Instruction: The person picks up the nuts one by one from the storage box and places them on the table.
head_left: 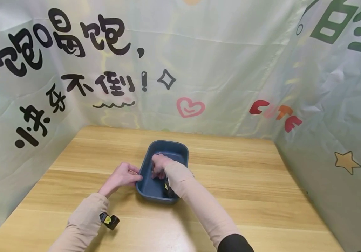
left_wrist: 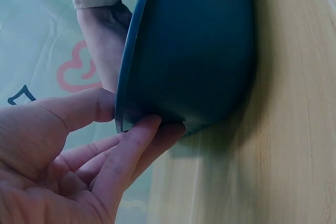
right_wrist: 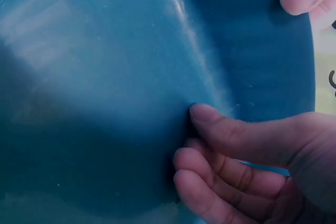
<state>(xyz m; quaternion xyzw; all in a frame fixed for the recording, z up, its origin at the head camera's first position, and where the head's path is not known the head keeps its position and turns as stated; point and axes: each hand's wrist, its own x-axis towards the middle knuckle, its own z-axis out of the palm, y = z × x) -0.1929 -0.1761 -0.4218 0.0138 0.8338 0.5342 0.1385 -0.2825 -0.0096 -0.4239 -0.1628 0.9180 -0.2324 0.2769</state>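
Note:
A dark blue rectangular tub (head_left: 155,187) with rounded corners and a raised rim lies on the wooden table. At its left wall my left hand (head_left: 124,177) pinches the rim; the left wrist view shows the thumb on the rim side and fingers (left_wrist: 126,156) against the outer wall. My right hand (head_left: 161,165) reaches down inside the tub. In the right wrist view its thumb (right_wrist: 226,129) and curled fingers come close together at the tub's inner surface. The dark gap between those fingertips does not show whether anything small is held.
Wooden tabletop (head_left: 237,182) surrounds the tub. Printed cloth sheets (head_left: 224,70) stand along the back and both sides of the table. A black wrist camera (head_left: 111,221) sticks out from the left sleeve, and another (head_left: 168,189) sits under the right forearm, inside the tub's outline.

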